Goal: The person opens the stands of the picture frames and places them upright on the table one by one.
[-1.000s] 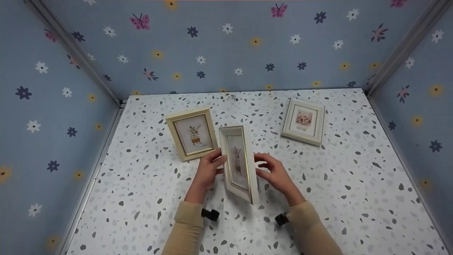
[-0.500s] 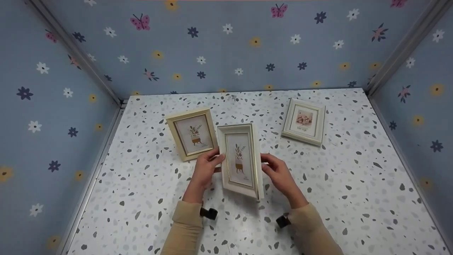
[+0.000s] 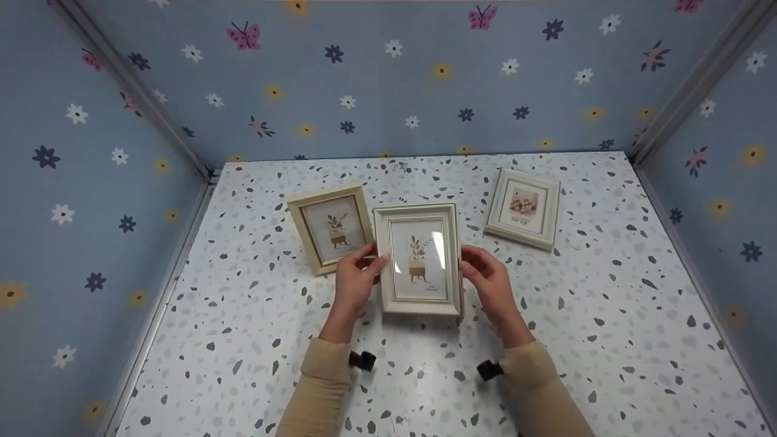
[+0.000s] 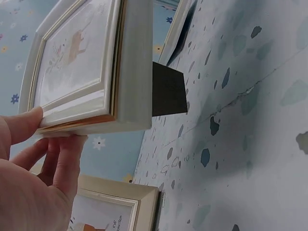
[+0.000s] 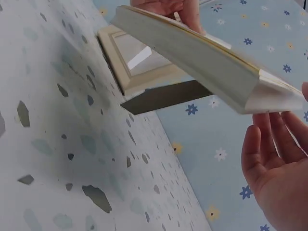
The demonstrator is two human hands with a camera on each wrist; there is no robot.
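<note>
A white picture frame (image 3: 417,261) with gold inner trim and a potted-plant print faces up in front of me, held above the table. My left hand (image 3: 355,282) pinches its left edge, thumb on the front and fingers behind, as the left wrist view shows. At the opposite edge my right hand (image 3: 495,282) holds it, its fingers (image 5: 269,132) against the frame's side. Behind the frame a dark stand leg (image 4: 169,91) sticks out. A cream picture frame (image 3: 331,233) with a similar print stands tilted back, just beyond my left hand.
Toward the back right of the speckled table (image 3: 607,303) lies a smaller white picture frame (image 3: 523,209) with a pink print. Blue walls with flowers (image 3: 388,79) close in the back and both sides. A small black device (image 3: 364,361) juts from the left wrist.
The white frame has turned from nearly edge-on to facing me, and its bottom edge has risen. My right hand has shifted right and slightly forward with it. The other frames stay put.
</note>
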